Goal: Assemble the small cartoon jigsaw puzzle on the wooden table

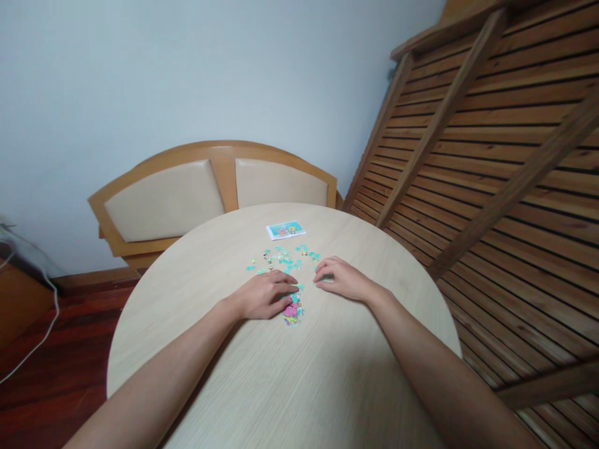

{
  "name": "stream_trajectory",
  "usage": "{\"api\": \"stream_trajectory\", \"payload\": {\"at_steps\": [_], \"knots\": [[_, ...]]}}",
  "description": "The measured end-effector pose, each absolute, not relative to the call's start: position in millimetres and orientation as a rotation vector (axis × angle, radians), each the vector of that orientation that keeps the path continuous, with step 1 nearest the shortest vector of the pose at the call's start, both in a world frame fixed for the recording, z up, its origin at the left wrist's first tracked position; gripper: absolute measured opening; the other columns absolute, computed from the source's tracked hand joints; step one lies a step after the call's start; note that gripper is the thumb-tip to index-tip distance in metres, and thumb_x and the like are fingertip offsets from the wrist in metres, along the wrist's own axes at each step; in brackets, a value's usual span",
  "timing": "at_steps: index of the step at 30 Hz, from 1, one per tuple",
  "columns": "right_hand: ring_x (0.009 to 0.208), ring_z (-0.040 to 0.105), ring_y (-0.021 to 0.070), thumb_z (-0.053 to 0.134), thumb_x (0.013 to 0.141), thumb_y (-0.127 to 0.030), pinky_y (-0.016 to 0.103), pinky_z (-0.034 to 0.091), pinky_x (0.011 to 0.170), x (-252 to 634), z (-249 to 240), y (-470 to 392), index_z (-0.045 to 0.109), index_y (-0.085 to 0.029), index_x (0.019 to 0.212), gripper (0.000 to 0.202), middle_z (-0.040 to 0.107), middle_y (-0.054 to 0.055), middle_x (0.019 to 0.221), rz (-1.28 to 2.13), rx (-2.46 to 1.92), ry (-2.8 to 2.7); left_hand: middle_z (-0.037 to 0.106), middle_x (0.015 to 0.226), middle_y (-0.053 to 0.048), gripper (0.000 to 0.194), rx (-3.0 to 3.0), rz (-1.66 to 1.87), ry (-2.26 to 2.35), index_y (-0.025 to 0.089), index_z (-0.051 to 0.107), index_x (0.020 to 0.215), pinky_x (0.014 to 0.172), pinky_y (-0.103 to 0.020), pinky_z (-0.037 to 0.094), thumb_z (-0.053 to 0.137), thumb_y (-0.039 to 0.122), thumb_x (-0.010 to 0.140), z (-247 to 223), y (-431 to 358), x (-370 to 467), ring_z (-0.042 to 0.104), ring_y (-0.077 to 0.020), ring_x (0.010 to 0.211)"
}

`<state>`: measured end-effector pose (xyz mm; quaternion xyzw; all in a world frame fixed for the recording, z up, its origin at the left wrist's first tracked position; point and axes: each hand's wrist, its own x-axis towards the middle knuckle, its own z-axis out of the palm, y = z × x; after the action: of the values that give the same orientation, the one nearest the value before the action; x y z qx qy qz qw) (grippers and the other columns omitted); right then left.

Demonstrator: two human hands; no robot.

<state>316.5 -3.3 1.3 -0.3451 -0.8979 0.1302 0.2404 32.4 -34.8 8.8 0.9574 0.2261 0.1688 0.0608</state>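
My left hand (266, 295) lies over the left side of a partly joined jigsaw puzzle (291, 313), pink, yellow and teal, and hides some of it. Its fingers are spread, with the tips touching the joined pieces. To the right, my right hand (344, 279) rests low over the table with thumb and forefinger drawn together. A tiny teal puzzle piece shows at those fingertips, mostly hidden by them. Beyond both hands, several loose puzzle pieces (283, 255), mostly teal, lie scattered.
A picture card (285, 230) with a teal cartoon scene lies behind the loose pieces on the round wooden table (187, 349). Past the table's far edge stands a padded headboard (168, 199) against the wall. A slatted wooden frame (491, 156) leans at the right. A white cable (55, 305) hangs at left.
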Motion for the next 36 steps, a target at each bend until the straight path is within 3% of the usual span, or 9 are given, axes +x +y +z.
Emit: {"api": "stream_trajectory", "payload": {"at_steps": [6, 11, 16, 22, 27, 31, 36], "knots": [[0.103, 0.065, 0.0235, 0.066, 0.088, -0.024, 0.039, 0.048, 0.097, 340.0, 1.5, 7.7, 0.074, -0.022, 0.105, 0.019, 0.074, 0.008, 0.107, 0.294, -1.095, -2.281, 0.066, 0.124, -0.011, 0.031, 2.905, 0.493, 0.670, 0.018, 0.066, 0.121, 0.104, -0.039, 0.047, 0.047, 0.029, 0.099, 10.3, -36.3, 34.0, 0.062, -0.0238, 0.114], [0.095, 0.068, 0.0239, 0.060, 0.090, -0.023, 0.037, 0.052, 0.088, 364.7, -1.9, 18.2, 0.074, -0.018, 0.101, 0.018, 0.075, 0.010, 0.102, 0.264, -1.415, -2.062, 0.065, 0.128, -0.011, 0.032, 2.922, 0.480, 0.667, 0.018, 0.065, 0.122, 0.107, -0.040, 0.046, 0.047, 0.030, 0.099, 10.9, -36.7, 35.5, 0.061, -0.0242, 0.117], [0.092, 0.068, 0.0226, 0.060, 0.089, -0.023, 0.035, 0.052, 0.086, 361.9, -8.6, 21.9, 0.074, -0.018, 0.096, 0.016, 0.075, 0.009, 0.099, 0.295, -1.420, -2.123, 0.063, 0.131, -0.011, 0.036, 2.933, 0.477, 0.670, 0.018, 0.060, 0.129, 0.107, -0.041, 0.046, 0.049, 0.029, 0.097, 9.3, -35.7, 36.6, 0.059, -0.0252, 0.119], [0.111, 0.061, 0.0245, 0.053, 0.097, -0.030, 0.042, 0.046, 0.100, 319.6, -11.4, 7.7, 0.069, -0.021, 0.113, 0.025, 0.071, 0.009, 0.116, 0.111, -1.237, -2.282, 0.063, 0.131, -0.012, 0.035, 2.934, 0.459, 0.694, 0.018, 0.063, 0.127, 0.106, -0.041, 0.046, 0.052, 0.029, 0.095, 7.1, -35.4, 36.7, 0.060, -0.0258, 0.119], [0.138, 0.043, 0.0282, 0.047, 0.100, -0.032, 0.050, 0.036, 0.113, 285.0, -17.8, -6.2, 0.050, -0.023, 0.144, 0.045, 0.053, 0.008, 0.148, 0.165, -1.086, -2.449, 0.063, 0.130, -0.012, 0.035, 2.932, 0.465, 0.701, 0.018, 0.063, 0.126, 0.106, -0.041, 0.046, 0.052, 0.027, 0.094, 7.9, -36.8, 37.7, 0.060, -0.0258, 0.118], [0.140, 0.043, 0.0283, 0.045, 0.101, -0.029, 0.050, 0.034, 0.114, 285.0, -18.2, -5.5, 0.055, -0.023, 0.140, 0.041, 0.060, 0.009, 0.140, 0.219, -1.060, -2.495, 0.064, 0.129, -0.012, 0.035, 2.921, 0.483, 0.707, 0.019, 0.063, 0.126, 0.106, -0.041, 0.047, 0.053, 0.028, 0.093, 7.8, -36.5, 36.9, 0.060, -0.0259, 0.118], [0.127, 0.054, 0.0268, 0.060, 0.093, -0.026, 0.046, 0.041, 0.108, 298.5, -9.0, -2.1, 0.065, -0.023, 0.126, 0.033, 0.070, 0.009, 0.122, 0.283, -1.014, -2.403, 0.063, 0.131, -0.012, 0.034, 2.905, 0.496, 0.704, 0.020, 0.064, 0.125, 0.105, -0.041, 0.047, 0.053, 0.030, 0.094, 6.9, -36.1, 36.0, 0.061, -0.0259, 0.118]]}}
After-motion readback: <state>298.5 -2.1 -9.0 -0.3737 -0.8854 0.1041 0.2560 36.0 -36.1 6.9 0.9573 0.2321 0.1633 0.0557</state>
